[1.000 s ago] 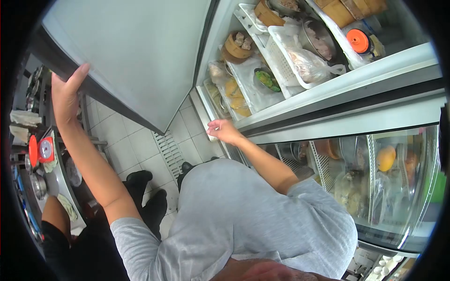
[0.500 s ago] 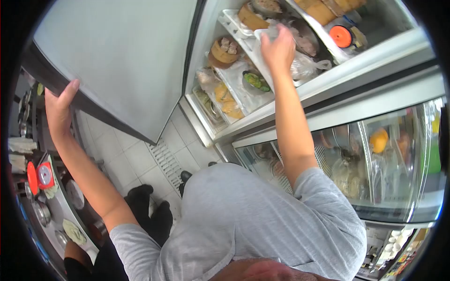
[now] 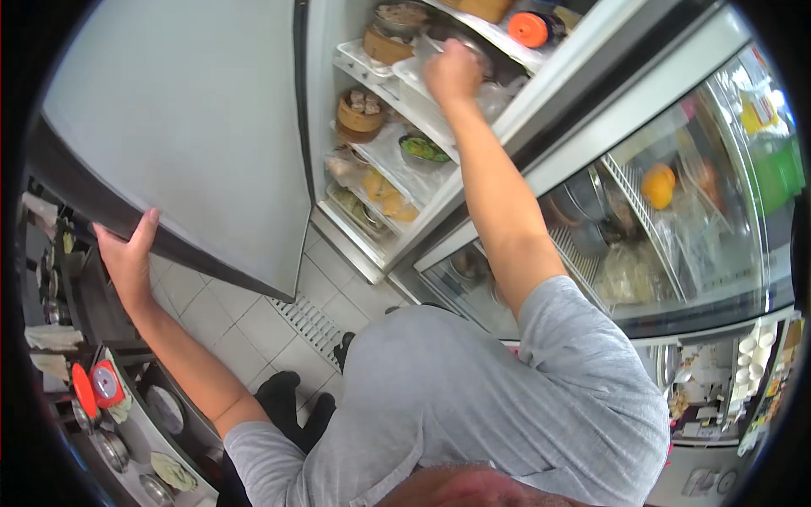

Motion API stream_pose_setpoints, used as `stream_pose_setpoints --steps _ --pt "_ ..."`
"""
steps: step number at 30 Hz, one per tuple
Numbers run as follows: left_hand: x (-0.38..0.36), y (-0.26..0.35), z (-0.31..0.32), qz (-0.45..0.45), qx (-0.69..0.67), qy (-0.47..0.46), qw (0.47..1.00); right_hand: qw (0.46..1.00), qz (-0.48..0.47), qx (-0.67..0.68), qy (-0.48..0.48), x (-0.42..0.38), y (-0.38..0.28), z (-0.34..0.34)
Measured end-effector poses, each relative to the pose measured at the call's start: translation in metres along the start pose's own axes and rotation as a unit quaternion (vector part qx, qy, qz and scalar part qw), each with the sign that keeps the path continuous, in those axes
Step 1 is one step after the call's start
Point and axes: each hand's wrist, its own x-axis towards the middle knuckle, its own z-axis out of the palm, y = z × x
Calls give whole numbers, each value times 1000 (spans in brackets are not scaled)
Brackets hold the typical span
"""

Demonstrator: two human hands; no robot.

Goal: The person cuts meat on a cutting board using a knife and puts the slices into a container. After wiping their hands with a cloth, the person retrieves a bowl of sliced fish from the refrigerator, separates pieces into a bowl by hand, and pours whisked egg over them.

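Note:
My left hand [image 3: 127, 258] grips the edge of the open refrigerator door [image 3: 203, 127], thumb on the near side and fingers behind it. My right hand [image 3: 454, 74] reaches onto an upper shelf, its fingers curled at a metal bowl [image 3: 480, 59] with clear plastic around it. What the fingers pinch is hidden. Beside that hand a bamboo steamer [image 3: 387, 46] carries a bowl of food [image 3: 401, 17]. On the shelf below are a second steamer [image 3: 360, 117] with pale dumplings and a dish of greens [image 3: 424, 149].
Yellow bagged food [image 3: 384, 196] lies on the bottom shelf. An orange-lidded container [image 3: 529, 29] stands on the upper shelf. To the right is a glass-fronted cooler [image 3: 667, 228]. A counter at left holds a red scale [image 3: 106, 384]. A floor drain grate [image 3: 311, 325] runs through the tiles.
The camera view has shifted, so the refrigerator appears further left. My right hand's fingers have gone from spread to curled beside the metal bowl. My left hand stays on the door edge.

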Motion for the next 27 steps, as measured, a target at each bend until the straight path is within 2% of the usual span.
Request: stream_pose_setpoints --steps 2,4,5,7,9,11,14,16,18,19,22,24,26,27 --pt "3 -11 -2 23 13 -6 1000 989 -128 20 75 -24 4 -1" --pt "0 -5 1 43 45 2 998 948 -267 74 154 -49 2 -16" --pt "2 -12 -2 65 69 -4 995 963 -230 115 78 -70 -9 -42" --pt "-4 -8 1 38 23 -13 999 951 -249 175 53 -110 -18 -84" --pt "-3 -17 1 72 4 -32 997 934 -264 238 27 -152 -27 -146" --pt "-14 -1 6 78 102 -22 991 924 -269 269 -36 -193 -20 -201" --pt "-32 3 29 209 132 -44 968 902 -289 305 -94 -251 12 -263" --pt "-57 24 52 207 104 -91 968 906 -251 308 -143 -293 36 -313" --pt "-75 40 77 217 61 -147 963 931 -213 251 -156 -327 60 -366" --pt "-89 58 99 250 78 -105 959 943 -194 220 -159 -344 71 -391" --pt "-115 95 147 249 46 -225 941 980 -133 104 -104 -398 107 -449" --pt "-126 103 185 221 62 -229 946 995 -93 18 -38 -432 134 -488" --pt "-154 139 223 247 71 -223 940 996 -59 -57 30 -472 165 -520" --pt "-153 127 247 318 98 -182 925 994 -29 -84 57 -490 179 -542"
